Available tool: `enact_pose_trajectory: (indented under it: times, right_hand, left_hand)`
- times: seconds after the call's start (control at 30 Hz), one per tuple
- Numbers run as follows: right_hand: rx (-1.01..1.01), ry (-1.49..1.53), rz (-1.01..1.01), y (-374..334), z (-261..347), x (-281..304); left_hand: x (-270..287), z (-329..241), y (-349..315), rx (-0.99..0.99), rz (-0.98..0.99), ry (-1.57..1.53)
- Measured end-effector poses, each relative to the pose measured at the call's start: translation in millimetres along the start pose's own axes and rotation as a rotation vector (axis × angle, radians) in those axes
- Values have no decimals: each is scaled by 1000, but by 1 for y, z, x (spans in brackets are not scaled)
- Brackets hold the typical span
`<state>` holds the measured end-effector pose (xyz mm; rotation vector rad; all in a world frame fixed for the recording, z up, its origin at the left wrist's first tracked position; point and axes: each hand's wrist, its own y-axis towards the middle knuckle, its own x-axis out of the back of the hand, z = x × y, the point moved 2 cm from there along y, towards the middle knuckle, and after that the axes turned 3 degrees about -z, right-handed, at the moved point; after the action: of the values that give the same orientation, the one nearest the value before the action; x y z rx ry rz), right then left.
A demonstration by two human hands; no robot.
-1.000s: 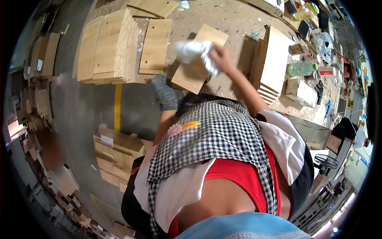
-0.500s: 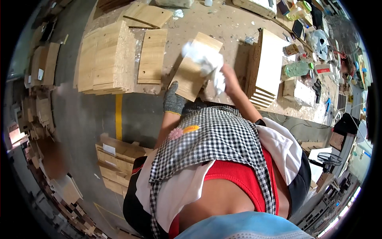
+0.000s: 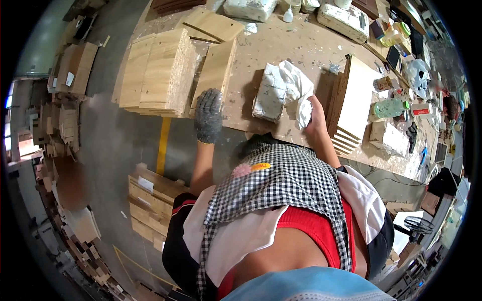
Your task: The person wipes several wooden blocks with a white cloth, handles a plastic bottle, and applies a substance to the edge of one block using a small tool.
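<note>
My left hand (image 3: 208,116), in a grey knitted glove, is at the near end of a light wood panel (image 3: 217,65). Its fingers lie over that end, with the thumb out of sight. The panel rests just right of a tall stack of similar panels (image 3: 155,70). My bare right hand (image 3: 315,120) is closed on a crumpled white cloth (image 3: 299,89). Part of the cloth drapes against a white, paint-stained wrapped block (image 3: 267,95) on the worktable (image 3: 251,55).
A stack of white-faced boards (image 3: 354,95) stands right of the cloth. Beyond are a green-tinted bottle (image 3: 389,108), a white block (image 3: 389,138) and a plastic bag (image 3: 417,75). More panels (image 3: 213,25) lie at the back left. Boards (image 3: 153,200) stand on the floor beside me.
The panel has moved from in front of me to the left, over the holed panel, with my left hand. The cloth has moved off it to the right, beside the now visible wrapped block.
</note>
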<state>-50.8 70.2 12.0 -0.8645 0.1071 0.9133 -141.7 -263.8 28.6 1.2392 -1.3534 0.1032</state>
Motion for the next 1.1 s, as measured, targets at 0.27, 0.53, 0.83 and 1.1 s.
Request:
enact_pose_trajectory:
  times: [0.27, 0.53, 0.83, 1.1]
  right_hand:
    - [-42, 209, -44, -65, 40, -36]
    - [656, -339, -283, -113, 117, 74]
    - [767, -1434, -843, -111, 112, 92]
    - [748, -1128, -557, -116, 88, 65]
  left_hand:
    - [-56, 27, -45, -206, 299, 200]
    - [-54, 6, -8, 5, 406, 68]
    - [-138, -241, 67, 206, 975, -910]
    - [-99, -225, 97, 744, 672, -1207]
